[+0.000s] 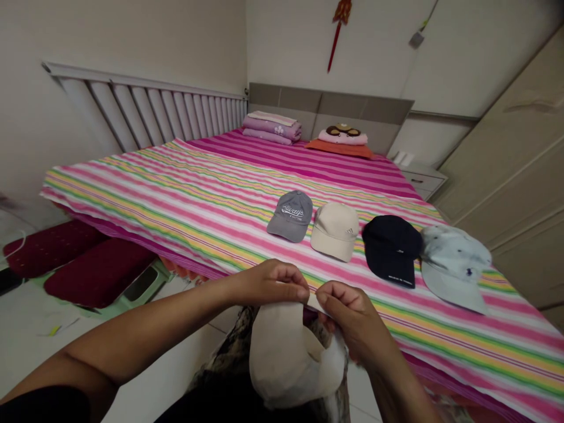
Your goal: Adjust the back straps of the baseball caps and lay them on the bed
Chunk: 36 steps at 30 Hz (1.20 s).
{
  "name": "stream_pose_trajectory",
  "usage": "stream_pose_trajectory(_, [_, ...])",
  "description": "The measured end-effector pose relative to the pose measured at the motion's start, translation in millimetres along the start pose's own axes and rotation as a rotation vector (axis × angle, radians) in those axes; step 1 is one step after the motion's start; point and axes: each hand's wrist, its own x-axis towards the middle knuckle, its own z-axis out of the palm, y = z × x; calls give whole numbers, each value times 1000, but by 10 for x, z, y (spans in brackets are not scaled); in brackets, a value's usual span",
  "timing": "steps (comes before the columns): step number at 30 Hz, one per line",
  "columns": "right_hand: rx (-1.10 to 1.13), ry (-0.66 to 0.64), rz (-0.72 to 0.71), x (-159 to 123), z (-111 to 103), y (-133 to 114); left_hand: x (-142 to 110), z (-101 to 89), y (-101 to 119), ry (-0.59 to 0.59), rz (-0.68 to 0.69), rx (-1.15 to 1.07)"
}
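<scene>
Left hand [273,282]: drawn into a pinch, thumb and fingers closed on one end of the back strap.
Held cap [284,361]: off-white, hanging below both hands beside the near edge of the striped bed [211,197], back opening in view.
Grey cap [291,216]: lying on the bed, lettered, brim toward the near edge.
Strap [314,302]: bridging the two pinches; apparently being fastened or adjusted, cannot tell which with the join hidden.
Beige cap [337,226]: just beside the grey cap.
Right hand [350,311]: likewise closed, pinching the strap's other end; judged to call next for fine thumb-and-fingertip work, gripping steadily enough to stop the soft cap twisting.
Navy cap [391,247]: just beside the beige cap, brim also nearward.
Pale blue cap [456,261]: at the row's end, touching the navy cap or nearly so.
</scene>
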Motion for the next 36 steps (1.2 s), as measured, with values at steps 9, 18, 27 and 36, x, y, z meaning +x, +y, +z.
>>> stream_pose_trajectory(9, [123,-183,103,27,-97,19,50,-39,11,-88,-232,-323])
stream_pose_trajectory(18, [266,-83,109,17,-57,31,43,-16,-49,-19,-163,-470])
stream_pose_trajectory(27, [424,-359,160,70,-318,168,133,-294,-187,0,-127,-763])
stream_pose_trajectory(36, [700,124,-71,148,-301,218,184,-586,-446,-131,-43,-714])
